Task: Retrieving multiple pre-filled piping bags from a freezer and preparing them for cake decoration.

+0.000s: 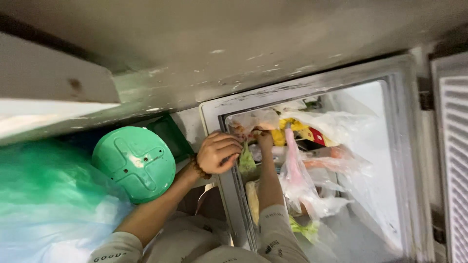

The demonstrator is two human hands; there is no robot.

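The green bag (246,160) hangs at the left front edge of the fridge (312,90), just inside the door frame, between your two hands. Its long axis runs up and down the picture, the gathered end toward your fingers and the loose end toward your body.

Your left hand (218,153) is curled into a loose fist against the frame, fingers closed at the bag's top; the pinch looks real, though the grip itself is hidden. Your right hand (264,138) reaches further in, just past the bag; its fingers are buried among the plastic, so you cannot tell how open it is or what it has.

A pink bag (295,170) hangs just beside your right forearm, running the same way. Behind lie clear bags (336,124) over a yellow pack (292,131), crowding the opening. Left of the fridge, near your left arm, sits a round green lid (134,163).
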